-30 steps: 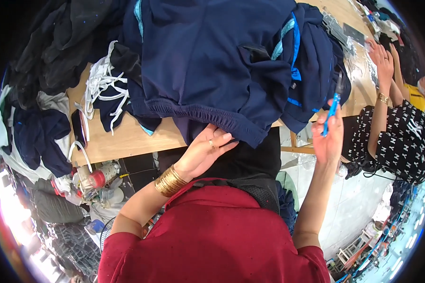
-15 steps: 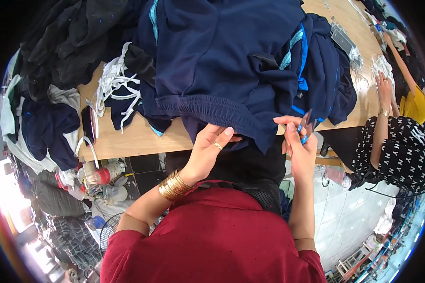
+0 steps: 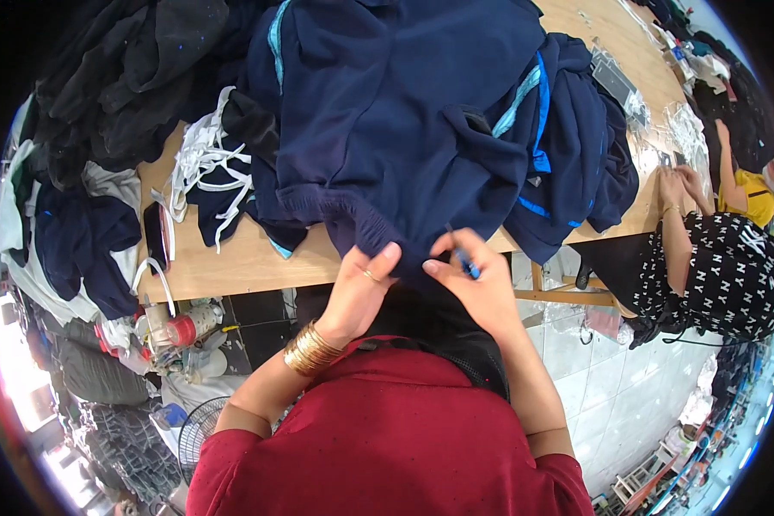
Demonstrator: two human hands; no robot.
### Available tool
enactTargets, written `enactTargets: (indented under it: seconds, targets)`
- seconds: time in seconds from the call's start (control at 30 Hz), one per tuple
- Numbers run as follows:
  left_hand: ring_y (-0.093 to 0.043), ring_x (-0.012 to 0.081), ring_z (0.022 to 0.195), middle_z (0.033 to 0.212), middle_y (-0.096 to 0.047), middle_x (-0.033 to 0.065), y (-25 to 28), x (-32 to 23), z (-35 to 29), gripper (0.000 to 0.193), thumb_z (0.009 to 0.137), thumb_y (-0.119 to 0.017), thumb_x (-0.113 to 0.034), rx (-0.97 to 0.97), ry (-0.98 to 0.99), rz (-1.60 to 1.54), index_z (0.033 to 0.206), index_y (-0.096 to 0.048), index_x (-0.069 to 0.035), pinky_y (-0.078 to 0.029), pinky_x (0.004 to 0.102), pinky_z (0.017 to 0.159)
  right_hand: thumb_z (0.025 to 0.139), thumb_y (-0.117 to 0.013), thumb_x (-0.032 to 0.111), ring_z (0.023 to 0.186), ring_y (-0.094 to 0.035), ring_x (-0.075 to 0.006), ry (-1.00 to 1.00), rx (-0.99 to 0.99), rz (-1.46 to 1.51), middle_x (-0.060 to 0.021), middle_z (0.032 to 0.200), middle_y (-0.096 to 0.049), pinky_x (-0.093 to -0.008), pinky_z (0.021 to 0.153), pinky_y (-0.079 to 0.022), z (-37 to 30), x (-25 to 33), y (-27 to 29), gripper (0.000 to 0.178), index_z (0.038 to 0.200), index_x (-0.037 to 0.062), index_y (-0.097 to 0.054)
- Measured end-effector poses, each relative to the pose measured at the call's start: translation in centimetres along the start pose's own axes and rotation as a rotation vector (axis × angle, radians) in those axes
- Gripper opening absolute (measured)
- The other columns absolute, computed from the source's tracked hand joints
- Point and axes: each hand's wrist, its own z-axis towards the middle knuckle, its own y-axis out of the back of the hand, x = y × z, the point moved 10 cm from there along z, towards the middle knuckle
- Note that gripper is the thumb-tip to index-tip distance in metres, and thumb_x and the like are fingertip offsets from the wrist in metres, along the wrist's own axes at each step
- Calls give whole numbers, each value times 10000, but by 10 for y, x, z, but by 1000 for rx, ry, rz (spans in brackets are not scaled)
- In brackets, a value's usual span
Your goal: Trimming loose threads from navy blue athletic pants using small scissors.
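1. Navy garment point(image 3: 404, 112), head view: we have it spread on the wooden table point(image 3: 224, 282), gathered band point(image 3: 318, 204) at the near edge and its right part between the two hands; probably laid this way so the table carries the bulk and the band sits within reach
2. Left hand point(image 3: 359, 288): thumb pinching the band against fingers partly hidden by cloth; we read that as steadying the edge
3. Right hand point(image 3: 477, 284): blue-handled tool point(image 3: 468, 265) tucked in the grip, thumb and index close together at the cloth; we can't tell if fabric is pinched between them; our guess is the tool is parked there to leave the fingertips usable
4. Garment looks: dark, smooth, softly creased panels, band tightly puckered, likely elastic inside; light-blue strip point(image 3: 275, 47) at upper left
5. Flanking it, we've got white strips point(image 3: 211, 155) left and a navy pile point(image 3: 572, 146) right, presumably kept handy
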Motion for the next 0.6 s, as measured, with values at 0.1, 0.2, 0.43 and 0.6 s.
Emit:
enactTargets:
  seconds: [0.1,0.2,0.43,0.6]
  targets:
    - [-549,158,1062,1145,-595,30,18,-5,3,211,942,-499,-164,45,-55,3,1134,-557,-96,-424,341,893,899,-539,135,665,-541,-76,34,73,-104,-31,757,-607,-221,647,-432,5,4,7,143,912,29,-634]
    - [-552,109,1003,1062,-599,-8,26,-8,-1,124,941,-515,-159,8,-57,-11,1026,-578,-96,-420,313,862,858,-596,122,662,-561,-136,0,-281,-57,-48,789,-608,-252,660,-448,21,23,63,157,980,25,-618]
    - [-558,139,1033,1116,-597,8,18,-12,1,164,945,-502,-158,12,-81,-51,1077,-580,-99,-441,328,852,761,-690,123,661,-593,-288,153,-376,-463,-156,799,-620,-313,633,-468,62,5,77,207,936,44,-613]
    - [-542,203,1097,1195,-561,51,44,-21,6,221,956,-468,-180,-72,-116,-139,1143,-532,-79,-445,386,910,699,-644,-13,574,-413,-52,344,-306,-135,18,672,-531,-203,538,-337,16,13,85,170,866,18,-633]
